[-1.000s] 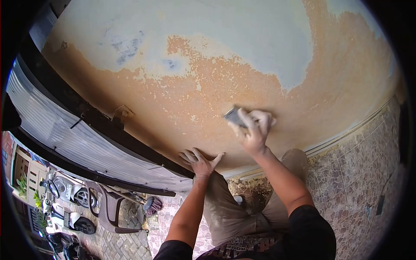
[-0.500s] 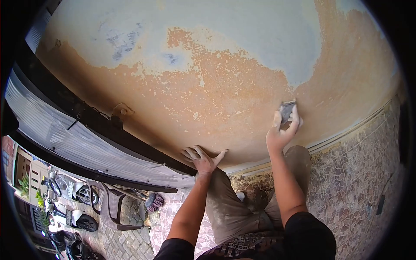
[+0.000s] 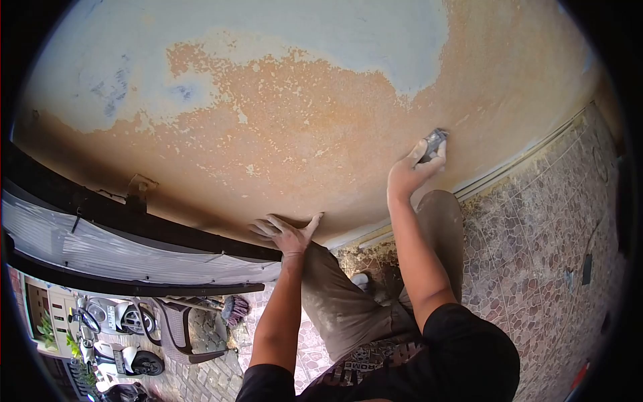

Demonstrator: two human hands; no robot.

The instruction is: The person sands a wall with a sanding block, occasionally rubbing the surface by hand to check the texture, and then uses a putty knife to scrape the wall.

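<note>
In front of me is a wall point(image 3: 288, 141) with patchy paint, bare orange-tan below and pale blue-white above. My right hand point(image 3: 411, 173) grips a small dark grey piece of sandpaper point(image 3: 434, 145), folded or wrapped into a block, against the bare tan surface. Its thumb and fingers close around the edges. Lower and to the left, my left hand point(image 3: 289, 236) rests on the wall with fingers spread, holding nothing. White dust coats the fingers of both hands.
A dark metal frame with corrugated sheet point(image 3: 134, 244) runs close beside my left hand. Stone-patterned tiles point(image 3: 529, 221) meet the wall's base at right. Parked motorcycles point(image 3: 120, 358), a brown chair point(image 3: 181, 328) and a mop head point(image 3: 236, 309) are at lower left.
The view has shifted, so the wall's patches sit farther left and higher. My right hand, still gripping the sandpaper, appears farther left and slightly higher. My left hand stays spread on the wall.
</note>
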